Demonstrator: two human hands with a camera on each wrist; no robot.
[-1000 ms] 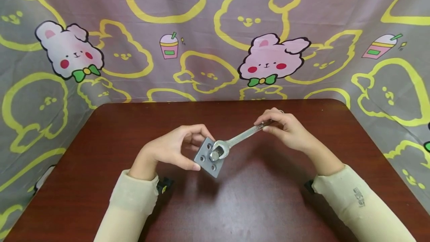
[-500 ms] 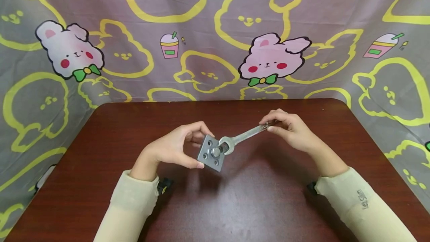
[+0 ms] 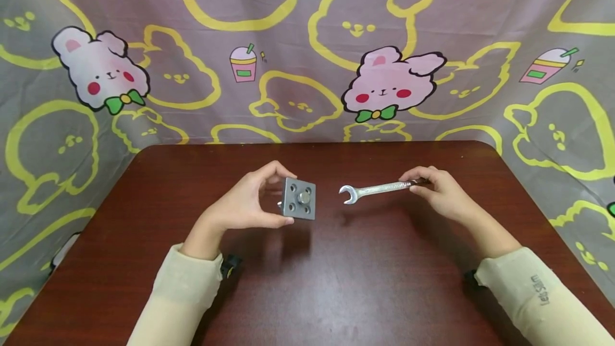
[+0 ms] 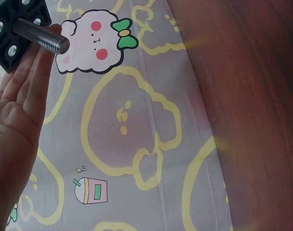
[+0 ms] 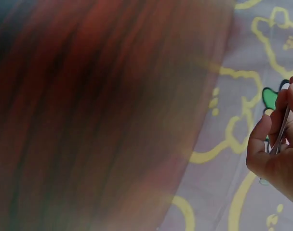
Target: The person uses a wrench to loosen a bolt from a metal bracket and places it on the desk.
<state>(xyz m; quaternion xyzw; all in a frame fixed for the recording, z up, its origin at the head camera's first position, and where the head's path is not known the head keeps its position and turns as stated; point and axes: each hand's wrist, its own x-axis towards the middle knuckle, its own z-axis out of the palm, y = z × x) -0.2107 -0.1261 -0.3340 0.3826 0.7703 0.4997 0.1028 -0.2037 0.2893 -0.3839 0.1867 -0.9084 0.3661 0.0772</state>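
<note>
By its edges, between thumb and fingers, my left hand [image 3: 242, 204] grips a square grey metal plate [image 3: 291, 197] above the table. The plate has holes near its corners, and a bolt [image 3: 304, 197] passes through its middle with the head facing me. In the left wrist view the bolt's threaded shank [image 4: 45, 37] sticks out of the plate's back. To the right, my right hand [image 3: 442, 194] pinches the far end of an open-end wrench [image 3: 379, 189]. Its open head [image 3: 349, 194] points left, apart from the plate.
Below both hands lies the dark red-brown table [image 3: 336, 282]. A patterned curtain [image 3: 298, 41] with cartoon rabbits hangs behind and along the sides. Dark wrist devices [image 3: 231, 266] sit at both sleeves.
The wrench was around the bolt head, came off it, and has moved right with my right hand. My left hand has raised the plate slightly and turned it more upright.
</note>
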